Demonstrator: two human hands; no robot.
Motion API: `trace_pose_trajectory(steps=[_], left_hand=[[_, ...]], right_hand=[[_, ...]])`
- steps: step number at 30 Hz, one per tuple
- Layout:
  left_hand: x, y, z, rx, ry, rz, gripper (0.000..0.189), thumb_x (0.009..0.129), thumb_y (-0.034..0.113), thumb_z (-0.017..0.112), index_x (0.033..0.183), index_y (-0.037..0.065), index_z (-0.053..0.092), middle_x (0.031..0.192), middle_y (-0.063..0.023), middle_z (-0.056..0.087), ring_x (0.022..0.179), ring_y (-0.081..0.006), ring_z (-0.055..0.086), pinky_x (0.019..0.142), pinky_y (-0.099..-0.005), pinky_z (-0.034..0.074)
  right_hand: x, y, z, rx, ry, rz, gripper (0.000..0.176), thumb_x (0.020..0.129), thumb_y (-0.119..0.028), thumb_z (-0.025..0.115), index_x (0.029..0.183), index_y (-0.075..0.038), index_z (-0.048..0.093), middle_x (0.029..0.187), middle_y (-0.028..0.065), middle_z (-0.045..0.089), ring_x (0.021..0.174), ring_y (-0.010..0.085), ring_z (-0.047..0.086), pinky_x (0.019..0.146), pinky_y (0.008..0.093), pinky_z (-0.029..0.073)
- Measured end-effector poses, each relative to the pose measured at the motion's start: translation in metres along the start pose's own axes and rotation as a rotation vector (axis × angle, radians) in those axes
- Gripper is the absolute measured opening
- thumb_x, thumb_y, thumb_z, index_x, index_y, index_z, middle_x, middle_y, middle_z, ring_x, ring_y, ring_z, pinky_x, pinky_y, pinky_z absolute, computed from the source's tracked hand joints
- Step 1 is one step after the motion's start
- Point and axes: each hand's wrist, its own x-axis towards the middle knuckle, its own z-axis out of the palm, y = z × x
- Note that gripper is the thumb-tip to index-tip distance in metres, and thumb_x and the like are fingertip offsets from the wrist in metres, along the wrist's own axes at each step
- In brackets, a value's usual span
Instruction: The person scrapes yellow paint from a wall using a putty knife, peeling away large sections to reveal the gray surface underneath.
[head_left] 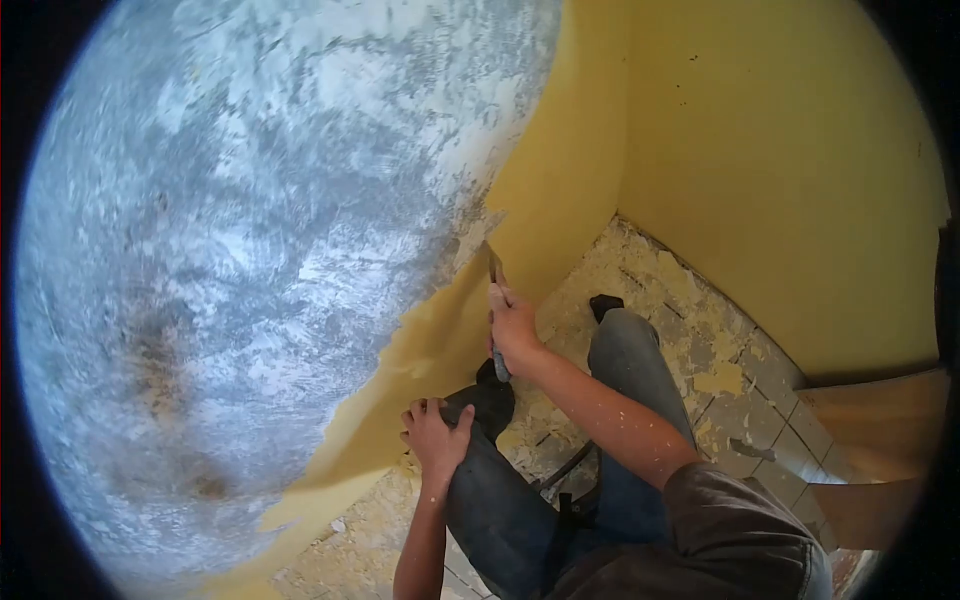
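My right hand (pixel 514 326) is wrapped round the handle of a scraper (pixel 495 266). The scraper's narrow blade points up and meets the wall at the ragged edge of the yellow paint (pixel 545 190). To the left of that edge spreads the scraped grey-white wall surface (pixel 270 230), with dark stains low down. My left hand (pixel 436 438) rests on my bent left knee, fingers spread over it and holding nothing. The butt of the scraper's handle shows below my right fist.
Paint flakes (pixel 722 378) litter the tiled floor (pixel 745 425) around my feet. A second yellow wall (pixel 770 190) meets the first in a corner ahead. Brown boards (pixel 885 420) lie at the right, and a dark strap or cable (pixel 568 466) hangs between my legs.
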Motion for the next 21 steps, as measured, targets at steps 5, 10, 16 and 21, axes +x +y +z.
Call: trace_pose_trajectory(steps=[5,10,16,21], left_hand=[[0.029,0.022,0.002,0.052,-0.044,-0.150,0.048,0.077,0.046,0.074,0.103,0.006,0.069,0.114,-0.0134,0.061,0.113,-0.0349,0.053,0.092,-0.0567,0.039],[0.040,0.027,0.006,-0.007,-0.091,-0.122,0.044,0.074,0.043,0.077,0.101,0.008,0.068,0.106,-0.0091,0.064,0.109,-0.0315,0.056,0.088,-0.0553,0.040],[0.044,0.022,0.013,-0.002,-0.117,-0.083,0.043,0.072,0.043,0.077,0.097,0.010,0.067,0.100,-0.0056,0.063,0.105,-0.0290,0.057,0.084,-0.0515,0.042],[0.040,0.018,0.012,0.002,-0.147,-0.111,0.042,0.073,0.043,0.077,0.097,0.009,0.068,0.102,-0.0065,0.064,0.106,-0.0298,0.057,0.085,-0.0516,0.043]], right_hand=[[0.009,0.004,0.001,0.041,-0.019,-0.004,0.051,0.108,-0.031,0.043,0.154,-0.011,0.036,0.077,0.0051,0.059,0.042,0.0114,0.043,0.036,0.0305,0.038],[0.012,0.006,0.000,0.110,-0.048,-0.011,0.056,0.107,-0.032,0.044,0.156,-0.010,0.030,0.066,-0.0002,0.044,0.038,0.0101,0.039,0.034,0.0296,0.037],[0.038,0.040,0.013,-0.155,0.062,-0.219,0.053,0.108,-0.030,0.042,0.156,-0.010,0.030,0.061,0.0007,0.044,0.041,0.0111,0.042,0.039,0.0307,0.039],[0.040,0.043,0.020,-0.144,0.130,-0.244,0.043,0.109,-0.031,0.039,0.140,-0.004,0.051,0.061,0.0048,0.050,0.044,0.0129,0.046,0.041,0.0338,0.040]])
